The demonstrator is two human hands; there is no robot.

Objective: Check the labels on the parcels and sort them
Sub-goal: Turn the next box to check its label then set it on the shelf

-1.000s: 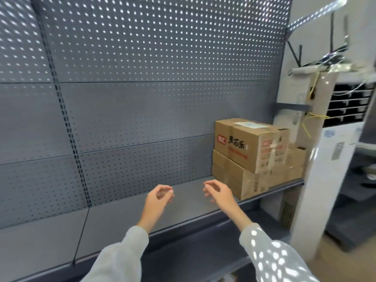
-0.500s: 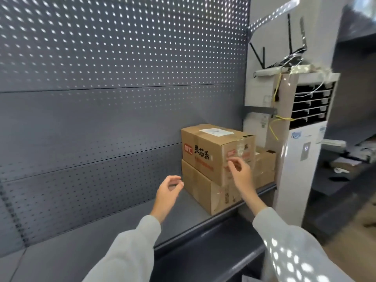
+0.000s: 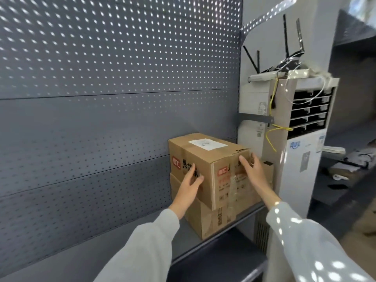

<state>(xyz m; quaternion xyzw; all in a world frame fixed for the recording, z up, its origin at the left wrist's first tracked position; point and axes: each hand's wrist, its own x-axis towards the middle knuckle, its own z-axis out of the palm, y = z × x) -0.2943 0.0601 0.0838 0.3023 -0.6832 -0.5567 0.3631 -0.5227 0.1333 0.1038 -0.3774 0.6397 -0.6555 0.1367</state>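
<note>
A brown cardboard parcel (image 3: 209,157) with a white label (image 3: 207,143) on its top sits on a second, flatter cardboard box (image 3: 205,218) at the right end of a grey shelf (image 3: 183,237). My left hand (image 3: 189,185) lies flat against the top parcel's left side, over the printed black characters. My right hand (image 3: 253,169) presses on its front face near the right top corner, fingers spread. A smaller box (image 3: 268,169) stands behind, mostly hidden.
A grey perforated back panel (image 3: 101,98) rises behind the shelf. A white standing air conditioner (image 3: 301,159) with a router and yellow cables on top is just right of the boxes. A dark counter (image 3: 345,169) with small items lies far right.
Both hands have moved right and forward from above the bare shelf onto the top parcel. The view has swung right and closer to the boxes.
</note>
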